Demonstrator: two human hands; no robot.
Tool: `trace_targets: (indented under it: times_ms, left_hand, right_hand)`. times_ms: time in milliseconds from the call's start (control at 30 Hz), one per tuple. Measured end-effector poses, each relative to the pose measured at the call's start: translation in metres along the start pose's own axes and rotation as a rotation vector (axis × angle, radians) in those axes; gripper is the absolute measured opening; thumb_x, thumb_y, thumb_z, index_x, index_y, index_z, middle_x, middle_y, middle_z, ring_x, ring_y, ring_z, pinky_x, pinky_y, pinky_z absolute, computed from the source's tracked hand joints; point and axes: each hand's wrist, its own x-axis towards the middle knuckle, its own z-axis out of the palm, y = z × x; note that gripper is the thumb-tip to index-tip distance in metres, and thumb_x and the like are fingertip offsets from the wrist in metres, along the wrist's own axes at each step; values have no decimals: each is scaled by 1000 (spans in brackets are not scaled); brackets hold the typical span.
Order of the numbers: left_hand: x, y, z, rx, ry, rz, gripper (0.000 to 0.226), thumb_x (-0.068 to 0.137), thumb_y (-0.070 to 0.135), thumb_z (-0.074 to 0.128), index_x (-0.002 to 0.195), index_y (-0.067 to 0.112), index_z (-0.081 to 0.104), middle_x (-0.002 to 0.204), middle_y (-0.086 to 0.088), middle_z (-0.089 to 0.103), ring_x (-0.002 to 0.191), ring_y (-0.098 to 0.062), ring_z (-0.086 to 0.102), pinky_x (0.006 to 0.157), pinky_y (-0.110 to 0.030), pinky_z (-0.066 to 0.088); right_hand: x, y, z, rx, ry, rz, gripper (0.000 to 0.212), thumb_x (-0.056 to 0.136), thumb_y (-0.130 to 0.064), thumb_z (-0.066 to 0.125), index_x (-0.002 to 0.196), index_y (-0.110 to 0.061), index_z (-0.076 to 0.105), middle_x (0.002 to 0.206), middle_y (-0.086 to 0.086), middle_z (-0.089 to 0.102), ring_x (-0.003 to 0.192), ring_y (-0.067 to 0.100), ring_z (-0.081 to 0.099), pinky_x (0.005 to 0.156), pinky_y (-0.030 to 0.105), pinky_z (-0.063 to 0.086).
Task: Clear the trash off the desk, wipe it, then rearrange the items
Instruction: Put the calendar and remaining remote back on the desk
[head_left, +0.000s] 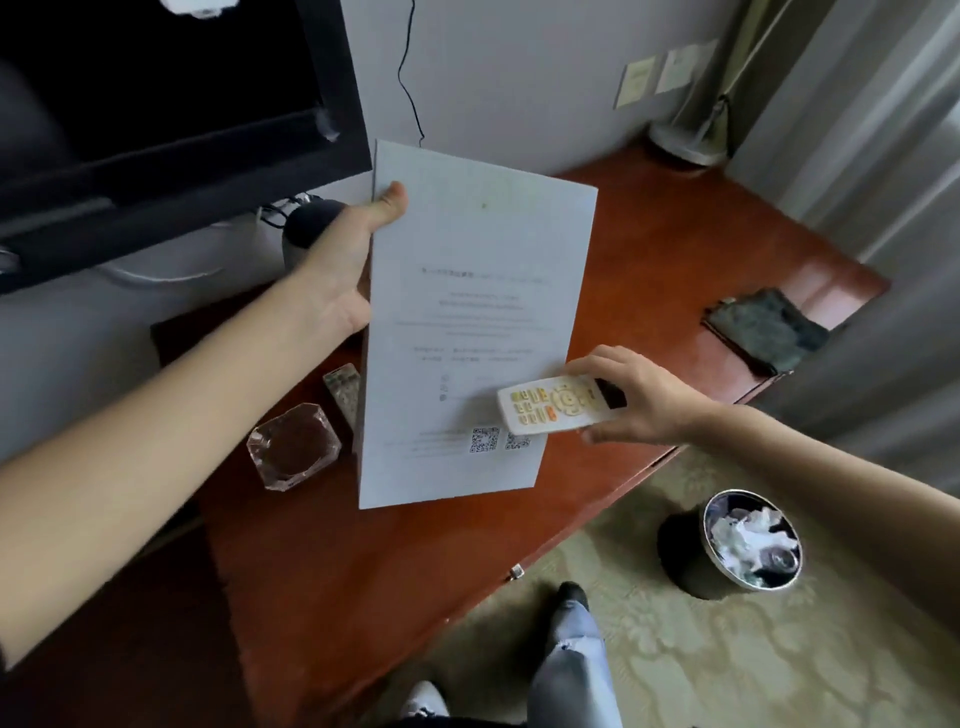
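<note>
Frame centre: left hand (340, 270) grips the left edge of a white sheet (467, 322) above the desk (675, 249). Lower right: right hand (644, 400) pinches a remote (556, 405).

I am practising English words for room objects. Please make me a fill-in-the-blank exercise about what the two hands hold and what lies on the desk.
1. The left hand holds a printed ____ by its left edge.
2. The right hand holds a white ____ with yellow buttons.
3. The folded dark cloth lies at the desk's far ____ end.
4. The bin with crumpled paper stands on the ____.

Missing words: sheet of paper; remote control; right; floor
</note>
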Motion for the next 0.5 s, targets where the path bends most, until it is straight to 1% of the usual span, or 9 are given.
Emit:
trace_targets:
  times_ms: [33, 100, 167, 233, 267, 333, 433, 500]
  left_hand:
    - [7, -4, 7, -6, 18, -7, 24, 91, 35, 53, 86, 18, 69, 89, -3, 74, 83, -19, 70, 66, -33, 53]
    - [21, -10, 23, -9, 61, -15, 23, 91, 37, 52, 91, 18, 66, 87, -1, 74, 81, -18, 70, 64, -31, 52]
    - [36, -13, 44, -14, 113, -10, 22, 91, 37, 53, 94, 19, 65, 86, 1, 74, 80, -17, 70, 61, -29, 53]
    - [50, -15, 70, -12, 151, 2, 24, 90, 37, 56, 102, 19, 65, 92, 0, 73, 84, -18, 70, 63, -31, 53]
    - [57, -14, 82, -15, 162, 4, 26, 88, 38, 57, 103, 18, 65, 96, -1, 73, 86, -20, 70, 64, -32, 53]
    - [71, -9, 108, -37, 171, 1, 26, 87, 39, 60, 100, 18, 66, 97, -2, 73, 90, -22, 69, 66, -34, 54]
    - [99, 5, 142, -27, 148, 15, 27, 87, 41, 59, 100, 18, 67, 100, -3, 72, 95, -24, 68, 77, -39, 54]
    - [120, 14, 161, -25, 138, 26, 29, 88, 43, 56, 99, 18, 67, 99, -4, 73, 93, -24, 69, 81, -41, 52]
  right_hand:
    - [7, 12, -6, 0, -27, -35, 77, 62, -53, 71, 127, -15, 52, 103, -6, 51, 92, 13, 47, 80, 29, 38]
    - [17, 37, -19, 0, -52, -100, 80, 63, -60, 66, 126, -13, 52, 104, -1, 55, 91, 16, 50, 79, 30, 39]
    - [23, 63, -37, 17, -65, -139, 81, 63, -61, 65, 126, -11, 52, 105, 2, 56, 92, 17, 51, 80, 28, 39]
    - [25, 88, -55, 31, -70, -173, 82, 63, -60, 65, 126, -10, 52, 104, 3, 56, 93, 16, 50, 80, 28, 39]
    - [26, 100, -64, 33, -68, -186, 82, 63, -60, 65, 126, -9, 52, 104, 4, 56, 93, 17, 50, 80, 28, 39]
    - [29, 125, -83, 40, -55, -192, 81, 63, -59, 66, 125, -9, 53, 104, 6, 57, 93, 17, 50, 81, 28, 40]
    - [35, 159, -110, 61, -25, -172, 82, 63, -61, 65, 127, -11, 52, 109, 2, 55, 99, 14, 49, 84, 23, 37]
    - [44, 181, -125, 53, 8, -153, 82, 63, -59, 71, 128, -13, 51, 111, 0, 53, 101, 13, 48, 84, 19, 34]
